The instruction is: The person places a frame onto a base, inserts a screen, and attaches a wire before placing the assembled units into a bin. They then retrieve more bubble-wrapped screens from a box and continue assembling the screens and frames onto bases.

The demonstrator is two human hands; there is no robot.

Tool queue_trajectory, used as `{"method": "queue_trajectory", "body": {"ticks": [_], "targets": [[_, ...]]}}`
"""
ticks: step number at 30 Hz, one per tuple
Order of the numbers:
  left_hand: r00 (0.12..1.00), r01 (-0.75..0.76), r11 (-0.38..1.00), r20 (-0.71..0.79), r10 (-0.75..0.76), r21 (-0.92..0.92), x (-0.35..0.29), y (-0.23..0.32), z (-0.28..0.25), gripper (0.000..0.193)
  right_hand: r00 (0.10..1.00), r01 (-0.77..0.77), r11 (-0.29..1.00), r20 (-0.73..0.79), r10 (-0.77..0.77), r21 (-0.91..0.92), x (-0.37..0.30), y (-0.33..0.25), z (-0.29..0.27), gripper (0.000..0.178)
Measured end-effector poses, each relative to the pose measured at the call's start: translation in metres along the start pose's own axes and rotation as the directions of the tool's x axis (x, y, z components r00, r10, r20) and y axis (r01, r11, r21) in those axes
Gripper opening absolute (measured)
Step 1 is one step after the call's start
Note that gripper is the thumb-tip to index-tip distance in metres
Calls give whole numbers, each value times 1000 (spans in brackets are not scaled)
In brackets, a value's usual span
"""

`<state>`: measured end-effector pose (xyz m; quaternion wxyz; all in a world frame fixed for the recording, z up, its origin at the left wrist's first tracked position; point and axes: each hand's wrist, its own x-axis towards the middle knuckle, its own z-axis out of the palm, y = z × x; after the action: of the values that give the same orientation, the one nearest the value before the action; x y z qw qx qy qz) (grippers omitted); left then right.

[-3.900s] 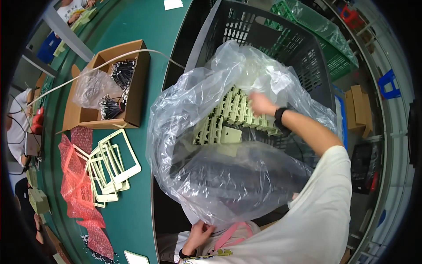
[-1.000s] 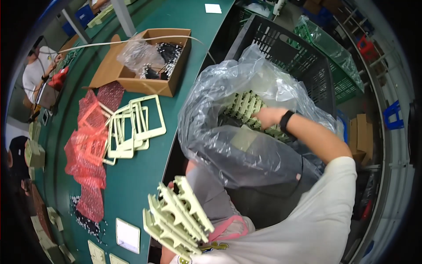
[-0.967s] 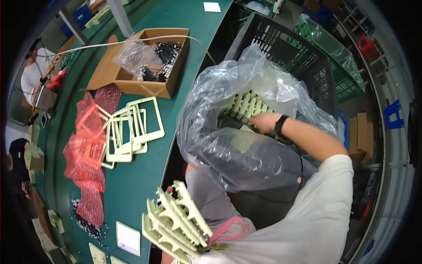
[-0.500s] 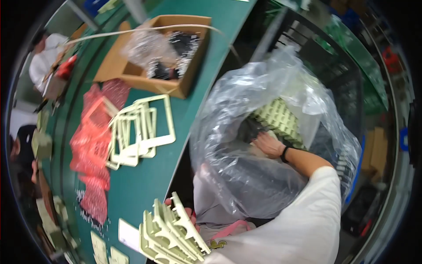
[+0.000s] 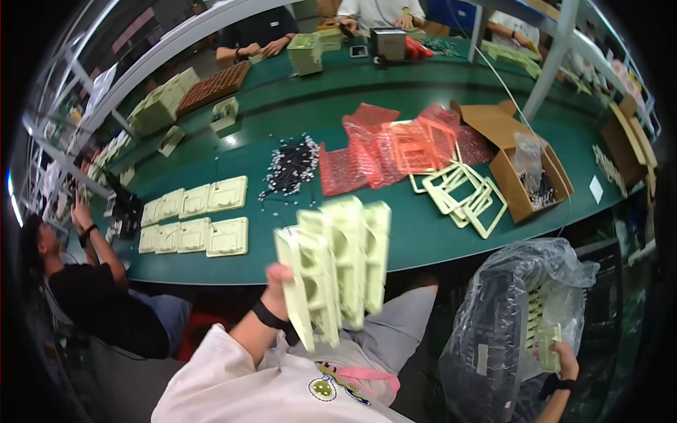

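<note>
My left hand (image 5: 279,287) grips several pale yellow-green plastic housings (image 5: 347,261), standing side by side in front of my body just off the table's near edge. Over at the lower right, my right hand (image 5: 566,361) holds one similar plastic panel (image 5: 549,348) above a dark crate lined with a clear plastic bag (image 5: 486,310). More pale parts (image 5: 534,317) stand in rows inside that bag. Flat plastic panels (image 5: 227,237) lie in two rows on the green table, left of my left hand.
Small black-and-white parts (image 5: 290,166) are heaped mid-table. Beside them lie red bubble wrap (image 5: 360,158) and loose rectangular frames (image 5: 465,197). An open cardboard box (image 5: 518,194) stands at the right. A person (image 5: 84,303) sits to my left; others work across the table.
My view has swung left. My right hand was deep in the bag and now shows at it with a panel. The left hand's stack is now upright in mid-view.
</note>
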<state>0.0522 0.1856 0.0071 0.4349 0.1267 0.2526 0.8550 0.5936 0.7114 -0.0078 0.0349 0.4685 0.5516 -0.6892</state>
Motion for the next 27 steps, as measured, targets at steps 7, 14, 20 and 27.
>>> {"method": "queue_trajectory", "body": {"ticks": [7,14,20,27], "targets": [[950,-282,916,-52,308,284,0,203,-32,79,848,470,841,-128,-514,-267,-133,-103,112,86],[917,-200,838,-204,343,508,63,345,-121,68,796,602,529,394,-460,-599,-140,-195,337,94],[910,-101,855,-302,286,508,120,369,-183,64,605,766,457,748,-274,-452,-38,-184,466,76],[908,115,850,-402,120,513,168,348,-211,61,561,711,631,792,-242,-310,29,-183,521,76]]}}
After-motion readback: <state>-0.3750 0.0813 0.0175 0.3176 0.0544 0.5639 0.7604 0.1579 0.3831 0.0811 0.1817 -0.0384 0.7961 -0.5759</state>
